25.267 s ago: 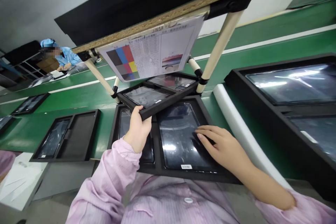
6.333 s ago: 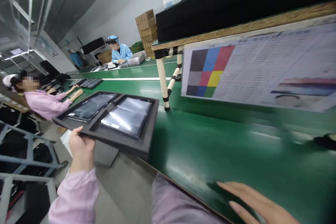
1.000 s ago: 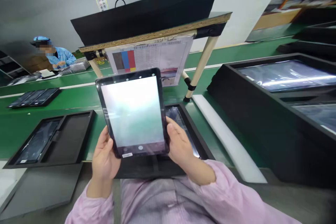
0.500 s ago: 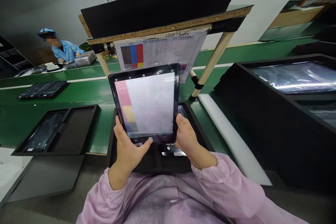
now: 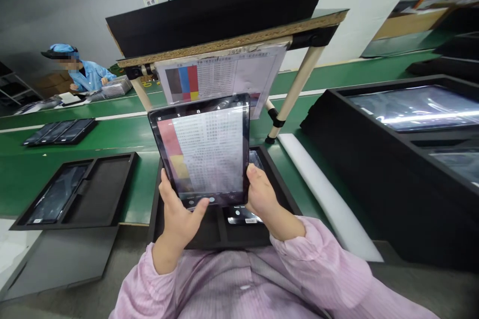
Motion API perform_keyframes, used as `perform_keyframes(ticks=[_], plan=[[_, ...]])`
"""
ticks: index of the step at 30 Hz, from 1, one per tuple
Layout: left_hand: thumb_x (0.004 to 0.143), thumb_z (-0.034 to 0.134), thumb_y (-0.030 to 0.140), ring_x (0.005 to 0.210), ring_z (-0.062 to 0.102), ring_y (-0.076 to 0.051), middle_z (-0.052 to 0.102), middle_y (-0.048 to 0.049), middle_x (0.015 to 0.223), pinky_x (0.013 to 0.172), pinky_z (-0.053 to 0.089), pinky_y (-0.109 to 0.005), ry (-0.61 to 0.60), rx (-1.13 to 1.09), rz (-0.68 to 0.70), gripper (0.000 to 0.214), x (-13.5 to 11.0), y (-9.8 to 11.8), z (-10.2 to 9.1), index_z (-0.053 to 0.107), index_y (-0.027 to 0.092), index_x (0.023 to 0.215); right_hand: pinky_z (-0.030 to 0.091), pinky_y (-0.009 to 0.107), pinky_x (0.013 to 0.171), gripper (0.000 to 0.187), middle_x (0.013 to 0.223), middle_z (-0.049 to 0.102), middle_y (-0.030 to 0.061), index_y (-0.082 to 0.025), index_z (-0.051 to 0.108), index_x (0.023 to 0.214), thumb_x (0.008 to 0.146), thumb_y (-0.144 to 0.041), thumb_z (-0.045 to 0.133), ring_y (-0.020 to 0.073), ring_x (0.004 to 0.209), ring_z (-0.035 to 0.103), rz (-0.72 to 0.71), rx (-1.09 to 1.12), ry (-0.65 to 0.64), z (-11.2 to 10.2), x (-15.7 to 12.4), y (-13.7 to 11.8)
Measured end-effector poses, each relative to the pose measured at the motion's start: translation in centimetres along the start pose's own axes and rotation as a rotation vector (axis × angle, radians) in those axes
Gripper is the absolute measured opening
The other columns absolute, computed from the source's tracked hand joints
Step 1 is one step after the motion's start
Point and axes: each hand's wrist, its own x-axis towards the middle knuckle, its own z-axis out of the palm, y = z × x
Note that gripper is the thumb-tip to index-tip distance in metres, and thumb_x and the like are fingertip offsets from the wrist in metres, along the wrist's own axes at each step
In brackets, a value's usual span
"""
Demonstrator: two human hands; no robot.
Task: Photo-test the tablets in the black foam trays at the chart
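Both my hands hold a black tablet (image 5: 209, 154) upright, tilted slightly, its camera screen showing a printed sheet. My left hand (image 5: 181, 214) grips the lower left edge, with the thumb at the bottom of the screen near the round shutter button. My right hand (image 5: 262, 192) is closed on the lower right edge. Behind the tablet hangs the printed chart (image 5: 224, 72) with colour blocks and rows of text. Beneath the tablet lies a black foam tray (image 5: 279, 187), and a second tablet (image 5: 243, 215) sits in its right compartment, partly hidden by the held one.
A wooden shelf (image 5: 239, 40) on pipe legs stands ahead. To the left lies another tray (image 5: 129, 174) with one tablet. Stacked black trays (image 5: 359, 174) rise at the right beside a white foam strip (image 5: 325, 189). A co-worker (image 5: 84, 72) in blue works at the far left.
The picture on the tablet's screen has turned sharper and darker, with text lines now visible. My left thumb has shifted slightly off the shutter button. The view has moved a little.
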Motion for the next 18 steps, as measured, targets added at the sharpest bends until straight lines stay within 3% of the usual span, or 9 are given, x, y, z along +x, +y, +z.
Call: perform_keyframes(ticks=[3, 6, 9, 11, 14, 18], plan=[[0.090, 0.063, 0.056, 0.147, 0.037, -0.030, 0.037, -0.0098, 0.161, 0.118, 0.034, -0.046, 0.005, -0.483, -0.212, 0.075, 0.2, -0.5, -0.6, 0.035, 0.032, 0.155, 0.060, 0.048, 0.091, 0.074, 0.105, 0.076, 0.0114, -0.019, 0.073, 0.112, 0.088, -0.082, 0.041, 0.0338, 0.110, 0.069, -0.027, -0.035, -0.058, -0.5, -0.3, -0.5], [0.083, 0.073, 0.055, 0.140, 0.048, -0.027, 0.051, 0.0007, 0.153, 0.105, 0.051, -0.040, 0.016, -0.791, -0.502, 0.066, 0.3, -0.7, -1.3, 0.050, 0.046, 0.143, 0.050, 0.045, 0.110, 0.076, 0.134, 0.066, 0.0102, -0.019, 0.064, 0.135, 0.095, -0.076, 0.033, 0.0306, 0.132, 0.057, -0.145, -0.195, -0.179, -1.1, -0.7, -2.0], [0.075, 0.081, 0.050, 0.141, 0.046, -0.027, 0.057, 0.0054, 0.148, 0.101, 0.054, -0.037, 0.044, -0.846, -0.610, 0.063, 0.1, -0.6, -1.6, 0.059, 0.049, 0.134, 0.023, 0.043, 0.126, 0.072, 0.164, 0.027, 0.0033, -0.022, 0.028, 0.161, 0.102, -0.064, 0.032, 0.0239, 0.153, 0.024, -0.351, -0.389, -0.261, -1.4, -0.8, -4.5], [0.076, 0.081, 0.049, 0.143, 0.044, -0.027, 0.057, 0.0067, 0.148, 0.101, 0.054, -0.038, 0.053, -0.850, -0.641, 0.059, -0.2, -0.6, -1.5, 0.062, 0.049, 0.131, 0.016, 0.041, 0.127, 0.070, 0.167, 0.013, 0.0000, -0.024, 0.010, 0.163, 0.105, -0.057, 0.031, 0.0209, 0.155, 0.016, -0.469, -0.466, -0.310, -1.5, -0.5, -6.1], [0.076, 0.080, 0.050, 0.145, 0.041, -0.028, 0.055, 0.0077, 0.149, 0.104, 0.053, -0.040, 0.022, -0.856, -0.655, 0.056, -0.8, -0.7, -1.3, 0.063, 0.050, 0.130, 0.020, 0.040, 0.127, 0.067, 0.167, 0.015, -0.0005, -0.025, 0.006, 0.163, 0.106, -0.052, 0.028, 0.0206, 0.153, 0.022, -0.545, -0.539, -0.325, -1.7, 0.0, -7.5], [0.077, 0.079, 0.050, 0.146, 0.040, -0.028, 0.057, 0.0072, 0.147, 0.109, 0.049, -0.043, -0.002, -0.821, -0.667, 0.053, -1.7, -1.0, -1.3, 0.065, 0.049, 0.128, 0.029, 0.042, 0.124, 0.067, 0.164, 0.027, 0.0021, -0.023, 0.007, 0.163, 0.106, -0.052, 0.029, 0.0229, 0.151, 0.030, -0.563, -0.654, -0.266, -1.5, 0.1, -7.5]])
